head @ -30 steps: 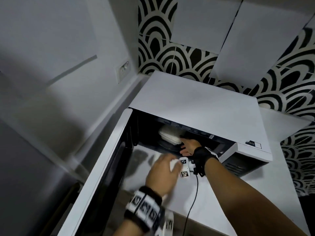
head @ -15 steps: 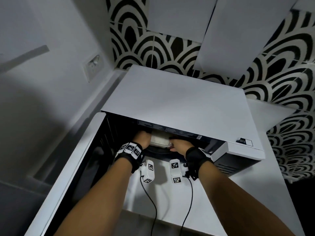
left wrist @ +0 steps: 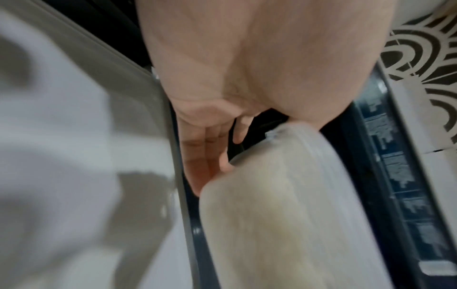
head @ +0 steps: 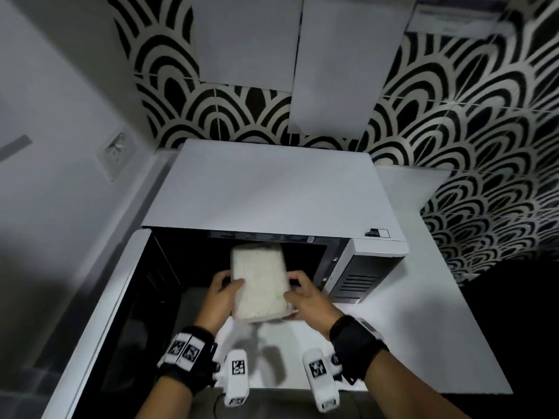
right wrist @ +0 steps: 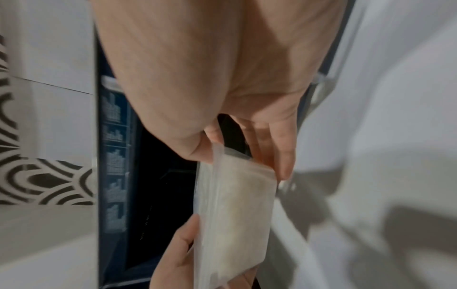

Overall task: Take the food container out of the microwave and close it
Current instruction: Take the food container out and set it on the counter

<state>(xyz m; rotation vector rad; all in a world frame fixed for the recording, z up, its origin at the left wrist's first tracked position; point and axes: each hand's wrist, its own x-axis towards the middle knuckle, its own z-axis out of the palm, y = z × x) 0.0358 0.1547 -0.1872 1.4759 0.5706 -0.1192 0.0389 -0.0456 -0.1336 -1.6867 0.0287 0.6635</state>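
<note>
A clear rectangular food container (head: 259,282) full of white food is held half out of the white microwave (head: 272,192), over the edge of its opening. My left hand (head: 222,293) grips its left side, thumb on top. My right hand (head: 304,293) grips its right side the same way. In the left wrist view the container (left wrist: 284,215) fills the lower right under my fingers (left wrist: 205,156). The right wrist view shows the container (right wrist: 235,211) edge-on between both hands. The microwave door (head: 99,322) stands swung open at the left.
White countertop (head: 408,328) lies in front of and right of the microwave. A white wall with a socket (head: 116,152) is at the left. Black-and-white patterned tiles (head: 469,146) and white cabinet doors (head: 248,40) are behind.
My left hand joined the right inside the microwave, and both have pulled the container toward me out of the opening.
</note>
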